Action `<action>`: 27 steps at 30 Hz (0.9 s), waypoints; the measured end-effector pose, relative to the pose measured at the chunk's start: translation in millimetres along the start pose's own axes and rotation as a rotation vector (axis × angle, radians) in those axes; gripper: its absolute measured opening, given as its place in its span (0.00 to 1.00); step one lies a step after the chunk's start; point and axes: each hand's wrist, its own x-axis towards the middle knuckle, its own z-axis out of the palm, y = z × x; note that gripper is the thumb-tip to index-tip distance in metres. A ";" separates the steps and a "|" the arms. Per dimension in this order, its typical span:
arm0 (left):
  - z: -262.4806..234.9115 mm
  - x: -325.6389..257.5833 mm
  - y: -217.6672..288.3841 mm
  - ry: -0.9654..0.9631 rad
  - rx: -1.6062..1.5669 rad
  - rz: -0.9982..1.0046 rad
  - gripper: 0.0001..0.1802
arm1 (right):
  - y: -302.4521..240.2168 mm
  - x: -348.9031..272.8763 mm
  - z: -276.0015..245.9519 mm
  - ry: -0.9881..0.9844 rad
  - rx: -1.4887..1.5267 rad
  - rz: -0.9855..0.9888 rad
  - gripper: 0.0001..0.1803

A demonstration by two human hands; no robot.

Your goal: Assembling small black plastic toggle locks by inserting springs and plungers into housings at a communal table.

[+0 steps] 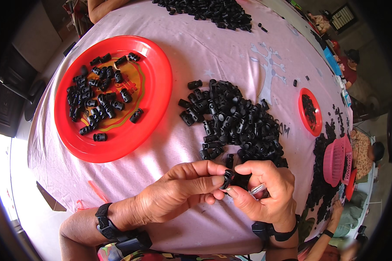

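My left hand (172,193) pinches a black cord lock (228,177) between thumb and fingers, just above the table's near side. Close against it, my right hand (270,193) is curled around a slim silver metal tool (258,189); its exact kind is unclear, and my fingers cover part of it. The right fingertips come near or touch the cord lock. Directly beyond both hands lies a heap of black cord locks (237,124). To the left, a big red plate (157,93) carries several more loose cord locks (102,99).
A pink patterned cloth (183,48) covers the table. Another black heap (209,12) lies at the far edge, near a person's forearm (106,8). On the right are a small red dish (319,119), a pink basket (333,163), scattered black parts (319,174) and a co-worker's hand (336,211).
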 end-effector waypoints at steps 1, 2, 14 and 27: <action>-1.0 -0.1 0.0 -0.017 -0.050 -0.012 0.12 | 0.2 -0.3 -1.4 -0.025 0.000 0.029 0.14; -0.5 0.3 0.1 -0.018 -0.051 -0.013 0.12 | -0.5 -0.7 -1.3 -0.049 -0.044 0.061 0.17; 1.3 2.0 -5.9 0.002 -0.011 -0.005 0.12 | 5.3 0.5 10.2 -0.066 -0.164 -0.008 0.24; 2.3 2.8 -6.0 0.001 0.080 0.006 0.13 | 6.6 -2.5 14.7 -0.026 -0.152 0.064 0.30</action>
